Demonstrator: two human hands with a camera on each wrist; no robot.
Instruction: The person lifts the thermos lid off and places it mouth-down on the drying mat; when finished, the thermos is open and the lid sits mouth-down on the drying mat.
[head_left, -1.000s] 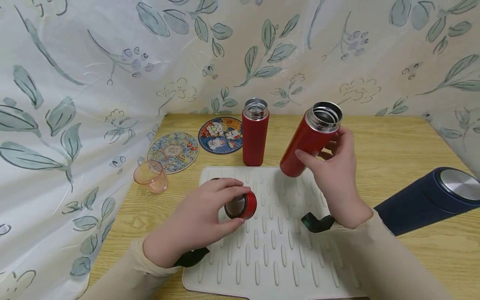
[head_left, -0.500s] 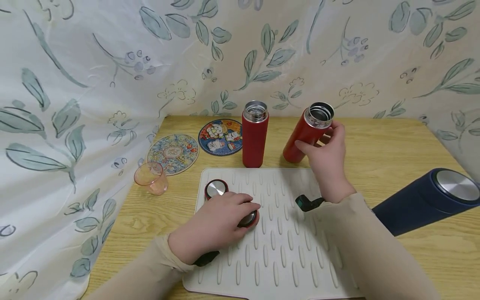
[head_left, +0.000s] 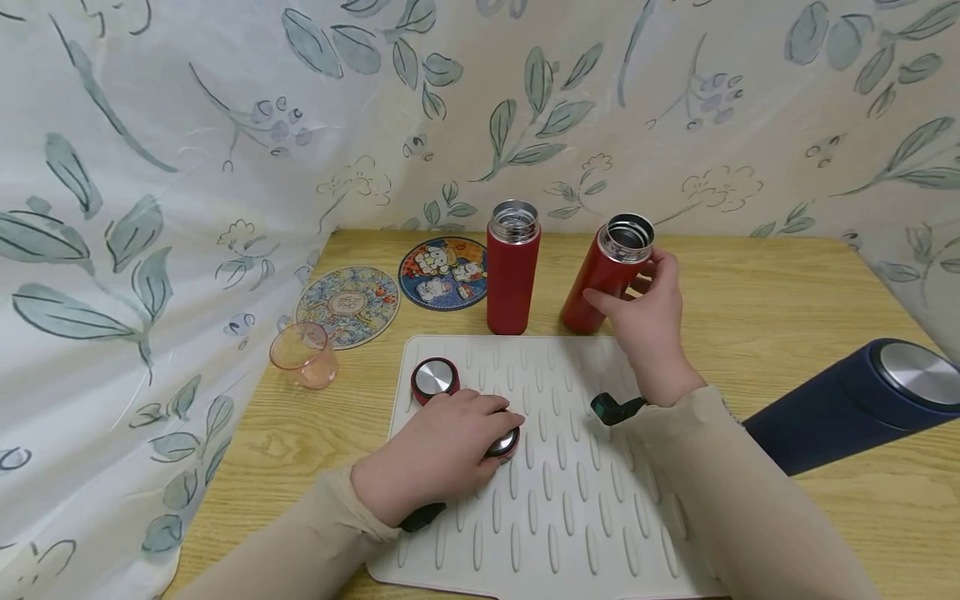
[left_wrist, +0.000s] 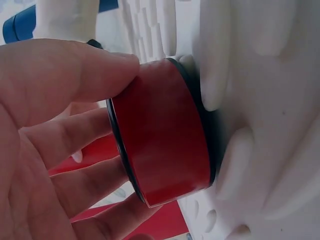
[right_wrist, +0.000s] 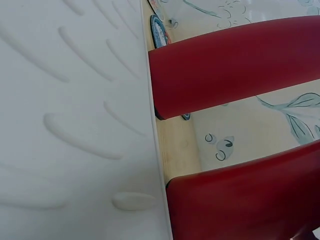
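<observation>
My left hand [head_left: 442, 446] grips a red lid [head_left: 504, 442] with a steel top on the white ridged mat [head_left: 555, 533]; in the left wrist view thumb and fingers lie round the lid [left_wrist: 162, 130], its lower edge at the mat. A second red lid [head_left: 435, 377] rests up and left of that hand. Behind the mat, my right hand [head_left: 651, 325] holds an uncapped red bottle [head_left: 592, 292], tilted a little to the right in the head view. To its left another uncapped red bottle [head_left: 512, 287] stands upright. Both bottles' lower parts show in the right wrist view.
A dark blue bottle [head_left: 832, 408] with a steel top stands right of my right forearm. At the left are a pink clear cup [head_left: 303, 358] and a patterned round coaster [head_left: 348, 304], with a blue one [head_left: 442, 275] behind. Floral cloth hangs behind the wooden table.
The left hand has lowered its lid onto the mat, uncovering the second lid. The right hand has moved its bottle down and back from above the mat's rear edge to the table behind it.
</observation>
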